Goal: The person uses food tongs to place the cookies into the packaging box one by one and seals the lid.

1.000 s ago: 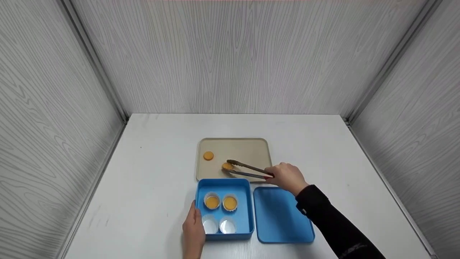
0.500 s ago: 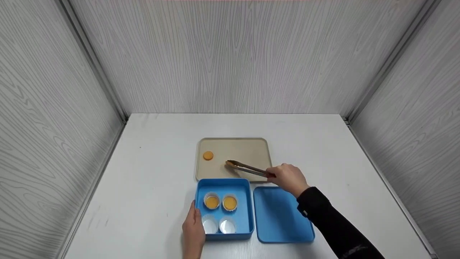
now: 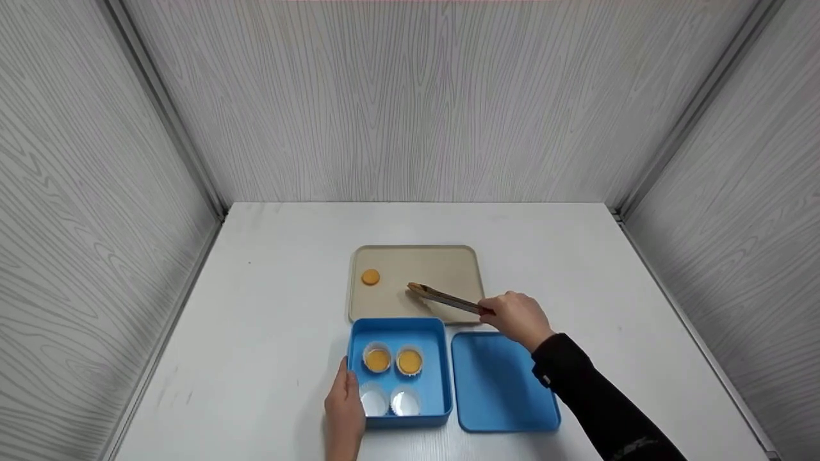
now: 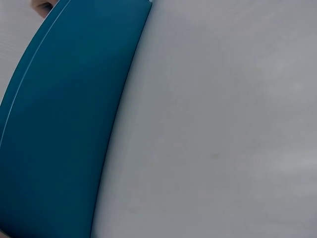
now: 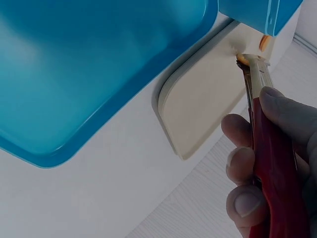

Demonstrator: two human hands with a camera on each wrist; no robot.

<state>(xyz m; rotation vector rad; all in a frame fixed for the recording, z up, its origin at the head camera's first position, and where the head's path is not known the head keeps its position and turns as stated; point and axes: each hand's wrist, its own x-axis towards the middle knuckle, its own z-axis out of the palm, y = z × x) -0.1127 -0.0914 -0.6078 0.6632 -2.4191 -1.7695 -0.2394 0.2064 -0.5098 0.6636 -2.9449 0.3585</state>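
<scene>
My right hand grips the red handles of metal tongs, also seen in the right wrist view. Between the tong tips is a cookie-like orange disc, mostly hidden, just above the beige tray. Another orange disc lies at the tray's left. My left hand rests along the left wall of a blue square box, fingers straight. Inside stand white paper cups: two at the back hold orange discs, and two white cups at the front hold none.
A blue lid lies flat to the right of the box, below my right forearm. The tray sits directly behind the box on a white table. Pale wood-grain panels stand at the back and both sides.
The tongs have squeezed together on the near disc and lifted it slightly, moving a little to the right. My left hand and the box have stayed in place.
</scene>
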